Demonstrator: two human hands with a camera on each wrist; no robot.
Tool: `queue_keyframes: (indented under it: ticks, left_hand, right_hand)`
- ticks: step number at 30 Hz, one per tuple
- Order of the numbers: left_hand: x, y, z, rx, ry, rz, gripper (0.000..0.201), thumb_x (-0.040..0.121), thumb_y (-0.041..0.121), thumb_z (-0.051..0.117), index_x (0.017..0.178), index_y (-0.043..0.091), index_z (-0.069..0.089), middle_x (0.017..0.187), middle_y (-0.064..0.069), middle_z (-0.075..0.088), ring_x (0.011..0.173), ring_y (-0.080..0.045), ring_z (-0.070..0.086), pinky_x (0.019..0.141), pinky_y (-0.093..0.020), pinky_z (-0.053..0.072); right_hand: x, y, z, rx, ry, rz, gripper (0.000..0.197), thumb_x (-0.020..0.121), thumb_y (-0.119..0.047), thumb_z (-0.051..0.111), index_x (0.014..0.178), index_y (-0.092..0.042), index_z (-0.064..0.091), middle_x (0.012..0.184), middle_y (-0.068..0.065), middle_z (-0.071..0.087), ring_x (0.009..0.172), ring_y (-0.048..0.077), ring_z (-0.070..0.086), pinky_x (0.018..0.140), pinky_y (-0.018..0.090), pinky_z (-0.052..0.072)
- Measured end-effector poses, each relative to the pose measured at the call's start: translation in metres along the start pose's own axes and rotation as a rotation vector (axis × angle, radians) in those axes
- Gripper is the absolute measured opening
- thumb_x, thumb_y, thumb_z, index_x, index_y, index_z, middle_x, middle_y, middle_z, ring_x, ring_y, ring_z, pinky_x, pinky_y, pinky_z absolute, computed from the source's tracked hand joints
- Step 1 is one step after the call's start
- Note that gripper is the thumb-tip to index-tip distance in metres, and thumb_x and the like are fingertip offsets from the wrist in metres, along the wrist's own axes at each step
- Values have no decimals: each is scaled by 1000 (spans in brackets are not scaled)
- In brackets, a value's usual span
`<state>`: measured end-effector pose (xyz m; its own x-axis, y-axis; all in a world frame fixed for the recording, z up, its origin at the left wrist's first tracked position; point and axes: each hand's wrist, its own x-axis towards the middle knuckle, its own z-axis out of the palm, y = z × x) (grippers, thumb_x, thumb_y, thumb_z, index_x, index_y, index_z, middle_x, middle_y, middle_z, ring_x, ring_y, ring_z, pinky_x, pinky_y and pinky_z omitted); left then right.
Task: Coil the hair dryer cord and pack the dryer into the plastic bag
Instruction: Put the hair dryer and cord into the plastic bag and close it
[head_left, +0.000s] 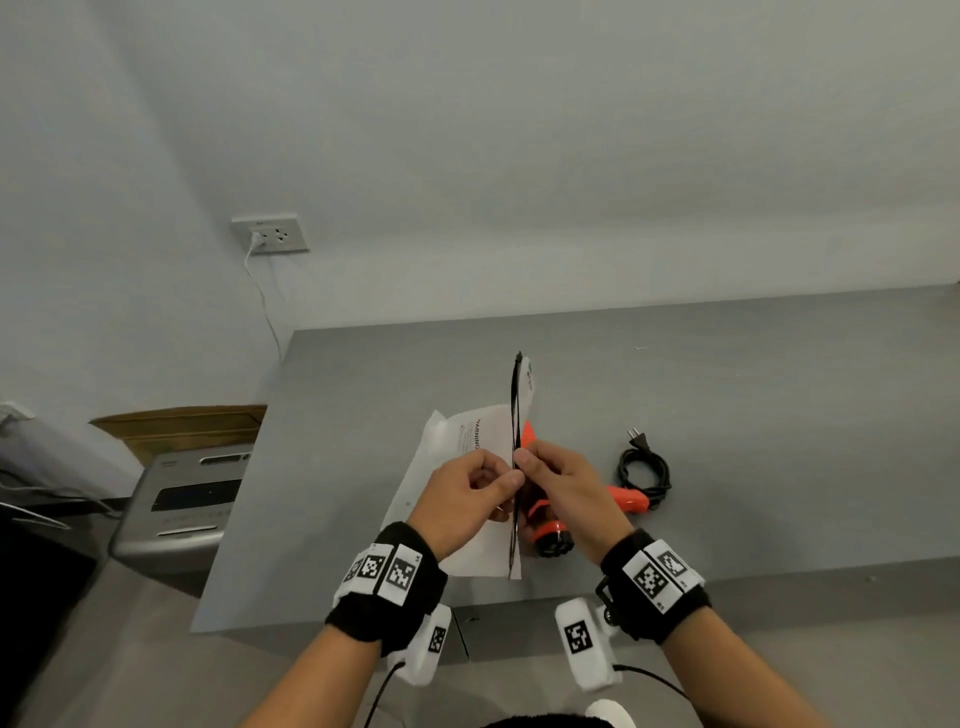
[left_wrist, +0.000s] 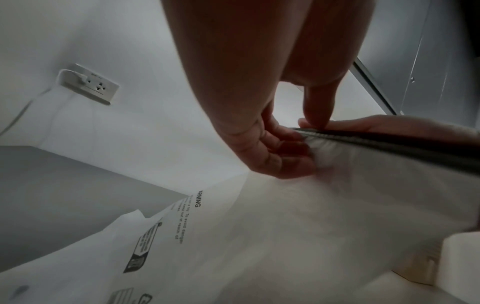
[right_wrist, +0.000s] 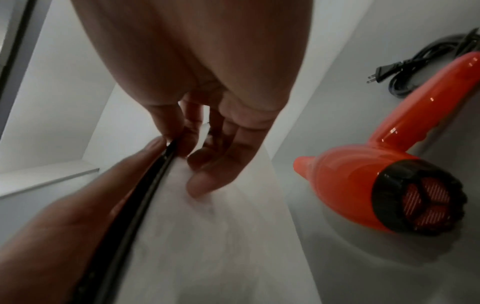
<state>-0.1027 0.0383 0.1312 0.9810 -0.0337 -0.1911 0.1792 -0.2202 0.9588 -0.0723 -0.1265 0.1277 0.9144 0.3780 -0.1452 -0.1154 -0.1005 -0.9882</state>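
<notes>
both hands pinched the black zip strip (head_left: 516, 415) of the white printed plastic bag (head_left: 457, 457), left hand (head_left: 462, 493) and right hand (head_left: 563, 488) thumb-to-finger, prising it open. orange hair dryer (right_wrist: 363, 181) lay unpacked on the grey table (head_left: 779, 415), beside its black cord (head_left: 644, 470), already coiled.

hair dryer (head_left: 545, 525) and coiled cord (head_left: 644, 475) blocking right, bare table (head_left: 779, 415) beyond
</notes>
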Motion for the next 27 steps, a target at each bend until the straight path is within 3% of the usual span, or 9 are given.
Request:
queue_keyframes:
  ticks: [2,7,11,14,16,18,22,24,27]
  left_hand:
    - [3,0,0,7,-15,12,18,95,29,66,92,11,67,84,-7,75,80,-21,74,75,-35,63]
    - [7,-1,0,17,-2,0,17,97,18,63,82,12,66,72,-10,70,68,-19,70,64,-30,59]
    - [20,3,-31,80,426,-28,17,93,11,62,75,8,63,59,-7,67,49,-15,62,56,-33,55]
    - [26,12,-53,149,497,1,15,92,14,63,78,8,62,67,-12,69,51,-12,65,58,-30,56]
    - [26,17,-48,228,434,28,15,91,16,64,78,10,62,70,-11,69,52,-11,67,58,-26,56]
    - [28,14,-37,261,391,37,16,91,16,64,75,11,62,70,-12,69,53,-11,67,54,-19,52]
    - [32,-2,-26,283,365,7,17,91,19,64,75,15,61,71,-10,70,53,-9,68,54,-18,50]
    - [32,-8,-23,301,340,-10,17,93,20,64,77,15,62,72,-9,71,53,-8,68,54,-17,50]
    - [34,-14,-23,335,330,-35,16,94,21,63,80,14,63,74,-9,72,53,-6,67,52,-13,49]
  right_hand:
    - [-2,-1,0,71,-3,33,39,104,-27,50,97,11,54,77,19,60,63,33,59,53,35,52]
    - [3,9,-9,-29,3,68,35,101,-29,54,90,5,58,73,23,63,60,33,62,53,36,52]
    - [11,14,-42,-397,225,32,30,93,-13,56,64,-9,55,56,8,61,44,20,61,50,37,53]
    - [15,21,-65,-472,250,67,30,95,-13,56,66,-7,57,59,8,63,43,14,60,53,33,54]
    - [18,31,-72,-496,175,73,25,98,-22,56,79,-9,63,70,6,68,57,16,66,62,33,55]
    - [24,51,-81,-665,160,81,20,97,-35,57,100,-17,66,92,6,69,84,23,66,79,35,52]
    - [29,103,-108,-1249,89,282,61,90,-54,58,145,-35,40,138,17,45,133,36,40,112,51,33]
    - [29,120,-111,-1338,21,336,65,87,-57,58,145,-37,36,141,19,43,138,37,34,116,60,20]
    - [29,130,-113,-1400,-6,301,53,89,-54,58,134,-30,44,130,16,47,129,37,43,118,62,18]
